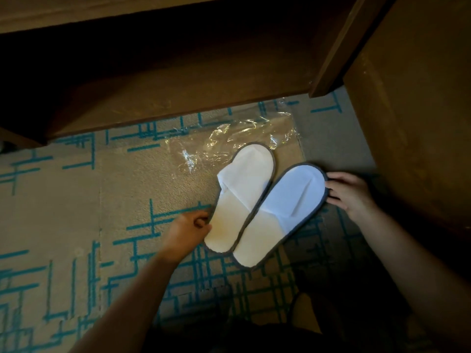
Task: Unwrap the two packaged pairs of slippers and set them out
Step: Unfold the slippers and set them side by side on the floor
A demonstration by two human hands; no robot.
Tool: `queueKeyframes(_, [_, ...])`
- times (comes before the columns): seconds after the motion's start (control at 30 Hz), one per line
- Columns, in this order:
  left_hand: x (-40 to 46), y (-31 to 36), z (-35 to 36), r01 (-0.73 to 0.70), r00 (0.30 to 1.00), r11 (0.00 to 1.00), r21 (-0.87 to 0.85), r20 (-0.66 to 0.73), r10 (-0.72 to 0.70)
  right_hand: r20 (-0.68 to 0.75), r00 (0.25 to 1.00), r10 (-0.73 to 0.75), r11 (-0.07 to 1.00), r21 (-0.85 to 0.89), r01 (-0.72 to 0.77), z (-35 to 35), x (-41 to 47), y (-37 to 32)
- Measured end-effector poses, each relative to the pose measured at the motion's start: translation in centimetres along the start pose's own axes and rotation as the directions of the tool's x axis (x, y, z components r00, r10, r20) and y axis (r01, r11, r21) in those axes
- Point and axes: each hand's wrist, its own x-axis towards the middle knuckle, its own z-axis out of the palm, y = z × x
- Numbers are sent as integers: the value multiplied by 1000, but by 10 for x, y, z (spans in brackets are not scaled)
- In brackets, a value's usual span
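Note:
Two white slippers with grey edging lie flat on the carpet, heels touching and toes spread apart. My left hand (190, 229) pinches the outer edge of the left slipper (242, 189) near its heel. At the toe edge of the right slipper (285, 207), the fingers of my right hand (348, 192) are curled against the rim. An empty clear plastic wrapper (229, 138) lies crumpled on the carpet just beyond the left slipper's toe. No second packaged pair is in view.
The patterned beige and teal carpet (76, 225) covers the floor. A dark wooden shelf or cabinet base (153, 98) runs along the far side. A wooden cabinet wall (420, 110) stands close on the right, beside my right hand.

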Motion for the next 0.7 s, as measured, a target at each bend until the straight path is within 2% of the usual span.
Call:
queueKeyframes(0.07, [-6, 2, 11, -70, 985, 985, 158, -142, 93, -9, 1000, -11, 1000, -1, 11, 1, -1, 1])
queueKeyframes(0.13, [-9, 6, 22, -58, 982, 974, 217, -161, 94, -12, 1000, -11, 1000, 6, 11, 3, -2, -1])
queueKeyframes(0.33, [-7, 11, 35, -12, 986, 990, 143, -163, 35, 55, 998, -43, 998, 44, 41, 6, -6, -12])
queueKeyframes(0.47, [-14, 16, 31, -73, 988, 993, 91, -131, 84, 96, 977, -191, 977, -79, 199, 8, -10, -29])
queueKeyframes(0.6, [-21, 37, 20, -88, 979, 974, -209, -197, 46, 236, 934, -268, 950, -93, 297, 24, -19, -45])
queueKeyframes(0.63, [-20, 44, 16, -85, 983, 951, -296, -183, 31, 275, 923, -269, 953, -61, 296, 30, -23, -46])
queueKeyframes(0.7, [-16, 58, 9, -38, 999, 874, -484, -31, 27, 352, 903, -247, 966, 15, 258, 47, -32, -46])
